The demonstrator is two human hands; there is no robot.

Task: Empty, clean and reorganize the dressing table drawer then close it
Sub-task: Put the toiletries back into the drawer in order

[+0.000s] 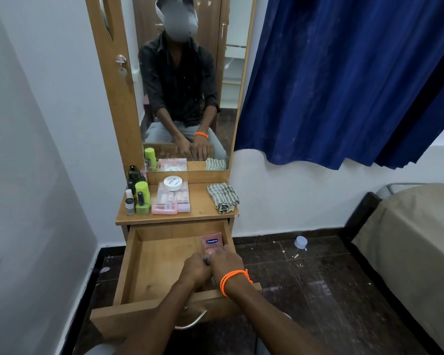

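The wooden drawer [139, 265] of the dressing table is pulled fully out. A pink tube [212, 242] lies along its right wall, and the rest of the drawer floor is bare. My left hand [195, 269] and my right hand [224, 262], which wears an orange wrist band, meet at the tube's near end. Both have fingers curled round that end. The tube's cap is mostly hidden between my hands.
On the tabletop [198, 213] stand a green bottle [142, 197], small dark bottles [132, 175], a pink box [172, 201] with a white jar [173, 183] on it, and a folded striped cloth [222, 197]. A bed [408, 239] is at right, a blue curtain [344, 73] above.
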